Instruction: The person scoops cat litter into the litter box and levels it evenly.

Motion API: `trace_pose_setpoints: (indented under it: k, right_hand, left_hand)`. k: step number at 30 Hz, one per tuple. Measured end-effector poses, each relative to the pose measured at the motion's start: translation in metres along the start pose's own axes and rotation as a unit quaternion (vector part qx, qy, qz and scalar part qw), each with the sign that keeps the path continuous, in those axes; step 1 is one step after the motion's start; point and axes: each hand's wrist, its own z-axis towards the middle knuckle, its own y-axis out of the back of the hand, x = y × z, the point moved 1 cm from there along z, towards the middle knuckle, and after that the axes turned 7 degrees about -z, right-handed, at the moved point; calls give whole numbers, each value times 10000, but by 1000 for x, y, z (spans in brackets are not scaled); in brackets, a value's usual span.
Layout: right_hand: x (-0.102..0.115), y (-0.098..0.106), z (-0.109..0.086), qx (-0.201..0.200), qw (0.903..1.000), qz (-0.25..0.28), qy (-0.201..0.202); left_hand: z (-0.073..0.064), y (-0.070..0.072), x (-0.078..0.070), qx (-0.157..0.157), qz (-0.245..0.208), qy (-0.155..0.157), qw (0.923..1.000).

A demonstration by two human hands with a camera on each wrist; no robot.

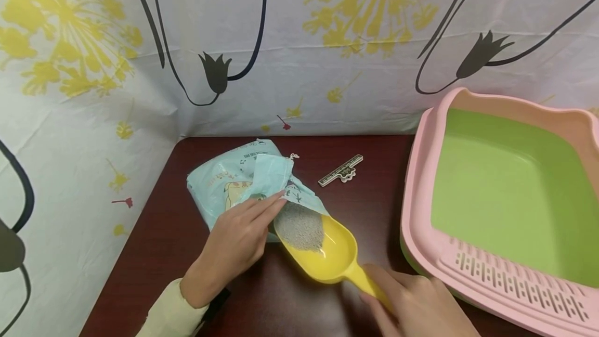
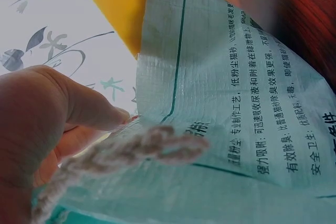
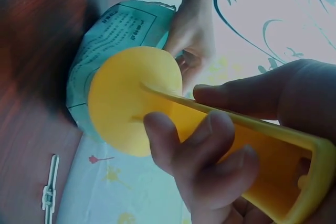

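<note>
A light blue bag of cat litter [image 1: 220,176] lies on its side, its open mouth facing right. My left hand [image 1: 236,235] pinches the edge of that mouth between thumb and fingers, plainest in the left wrist view. The front of a yellow scoop [image 1: 338,254] sits in the mouth, partly under the bag's flap. Grey granular litter [image 1: 301,228] covers the scoop's front half. With curled fingers and thumb, my right hand [image 1: 416,303] grips the scoop's handle [image 3: 273,156]. A braided cord [image 2: 126,153] hangs by the left hand.
At the right stands a large pink-rimmed litter box [image 1: 418,186] with a green inside and a slotted front ledge. Behind the bag's right side lies a patterned clip [image 1: 340,170] on the dark red table [image 1: 374,196]. Patterned cloth [image 1: 299,66] hangs behind and at the left.
</note>
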Motion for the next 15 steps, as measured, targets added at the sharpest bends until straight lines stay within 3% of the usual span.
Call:
trace_pose_setpoints:
  k: [9,15]
  right_hand:
    - [-3,1,-2,-227,9993,271,123]
    - [-4,2,-5,-224,9992,338,18]
  left_hand:
    - [0,-1,4,-105,-331,38,9994]
    - [1,1,5,-13,-412,148,9990]
